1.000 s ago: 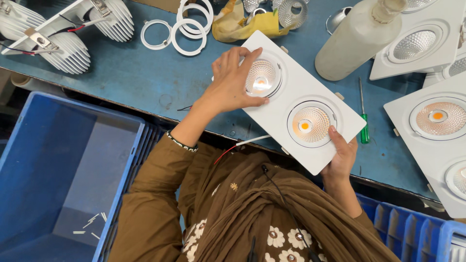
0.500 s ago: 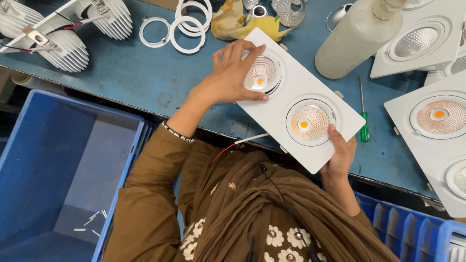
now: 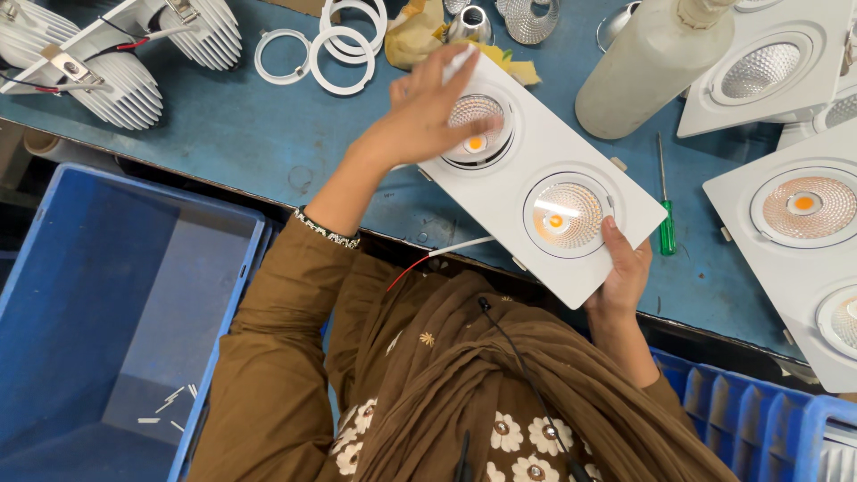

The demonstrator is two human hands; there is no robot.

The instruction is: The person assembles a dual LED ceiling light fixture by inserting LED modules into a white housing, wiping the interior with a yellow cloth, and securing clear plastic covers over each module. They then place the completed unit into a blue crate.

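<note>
A white rectangular twin downlight fixture (image 3: 522, 165) lies tilted over the near edge of the blue worktable (image 3: 223, 134). It has two round reflector lamps with orange centres. My left hand (image 3: 424, 112) rests on the far lamp (image 3: 478, 129), fingers spread over its rim. My right hand (image 3: 620, 272) grips the near right corner of the fixture, thumb by the near lamp (image 3: 564, 214). A red and white wire (image 3: 437, 254) trails from under the fixture toward me.
A blue crate (image 3: 116, 303) stands at lower left, another (image 3: 768, 411) at lower right. On the table are white rings (image 3: 335, 40), finned heat sinks (image 3: 116, 62), a pale bottle (image 3: 656, 62), a green screwdriver (image 3: 665, 210) and more white fixtures (image 3: 794, 214).
My left hand has shifted up and to the left across the far lamp, and its fingers have spread. The fixture has tilted slightly. My right hand keeps its grip on the corner.
</note>
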